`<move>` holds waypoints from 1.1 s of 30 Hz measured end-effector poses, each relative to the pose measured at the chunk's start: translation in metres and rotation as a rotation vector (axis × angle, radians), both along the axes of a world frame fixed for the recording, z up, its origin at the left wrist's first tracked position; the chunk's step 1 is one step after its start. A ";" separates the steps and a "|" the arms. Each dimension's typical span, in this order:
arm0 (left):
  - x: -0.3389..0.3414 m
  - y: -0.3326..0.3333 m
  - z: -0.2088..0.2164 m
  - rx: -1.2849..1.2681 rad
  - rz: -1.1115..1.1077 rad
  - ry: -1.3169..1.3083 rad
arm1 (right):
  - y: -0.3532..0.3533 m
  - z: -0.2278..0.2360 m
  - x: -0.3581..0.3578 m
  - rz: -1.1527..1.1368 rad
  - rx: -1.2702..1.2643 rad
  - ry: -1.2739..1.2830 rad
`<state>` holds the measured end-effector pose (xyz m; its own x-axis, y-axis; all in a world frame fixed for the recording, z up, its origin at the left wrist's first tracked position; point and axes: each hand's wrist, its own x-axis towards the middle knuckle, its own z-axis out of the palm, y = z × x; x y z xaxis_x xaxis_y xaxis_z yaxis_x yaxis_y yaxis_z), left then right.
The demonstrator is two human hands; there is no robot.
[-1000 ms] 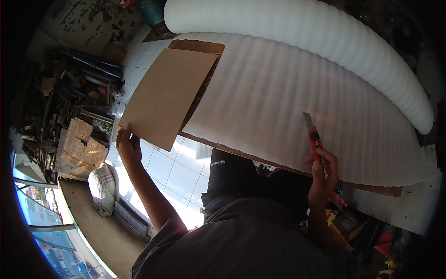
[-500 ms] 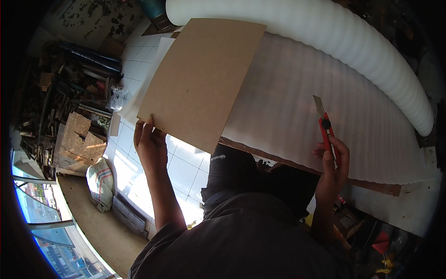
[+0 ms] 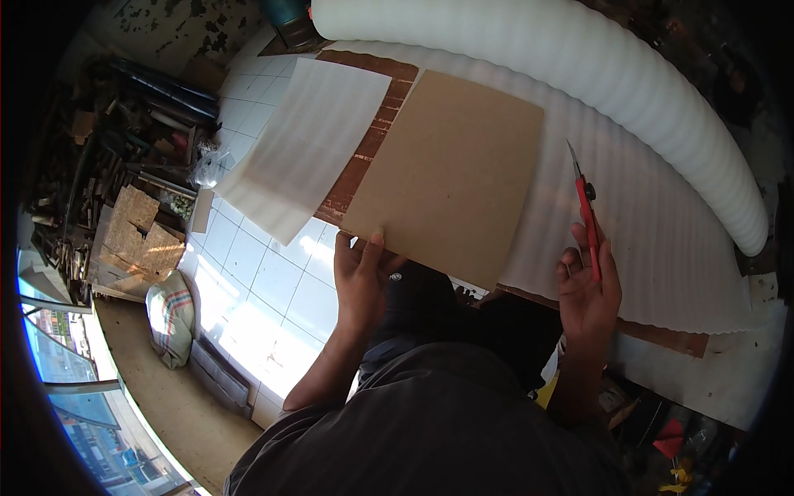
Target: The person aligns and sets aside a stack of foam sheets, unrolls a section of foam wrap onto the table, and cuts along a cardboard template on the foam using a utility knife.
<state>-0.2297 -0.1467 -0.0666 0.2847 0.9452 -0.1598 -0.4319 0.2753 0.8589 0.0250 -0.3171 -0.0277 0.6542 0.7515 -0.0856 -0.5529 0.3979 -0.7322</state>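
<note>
Left hand (image 3: 361,277) grip pinches near edge of flat brown cardboard sheet (image 3: 451,174). Right hand (image 3: 589,289) grip wraps red utility knife (image 3: 585,208), blade up. Ribbed white foam sheet (image 3: 653,223) beneath, open rightward.

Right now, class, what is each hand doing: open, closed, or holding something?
Left hand: closed on the near edge of the brown cardboard sheet, thumb on top.
Right hand: closed around the red utility knife, blade pointing away.
</note>
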 end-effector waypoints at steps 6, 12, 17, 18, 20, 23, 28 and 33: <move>-0.011 0.007 0.006 0.039 -0.066 0.294 | 0.031 0.009 -0.001 0.114 -0.056 -0.215; -0.023 0.004 -0.010 0.009 -0.137 0.393 | 0.060 0.014 -0.005 0.009 -0.491 -0.752; -0.018 0.003 -0.016 0.011 -0.103 0.381 | 0.086 0.009 -0.017 -0.089 -0.858 -1.179; -0.018 0.003 -0.017 0.002 -0.096 0.379 | 0.089 0.006 -0.018 -0.079 -0.859 -1.185; -0.017 0.004 -0.018 -0.012 -0.104 0.361 | 0.093 -0.002 -0.017 -0.142 -0.890 -1.376; -0.017 0.005 -0.018 -0.025 -0.107 0.321 | 0.098 0.003 -0.014 -0.075 -0.925 -1.292; -0.016 0.005 -0.023 -0.049 -0.095 0.299 | 0.103 -0.010 -0.004 -0.219 -0.884 -1.313; -0.017 0.005 -0.027 -0.075 -0.062 0.289 | 0.104 -0.001 0.001 -0.109 -0.976 -1.143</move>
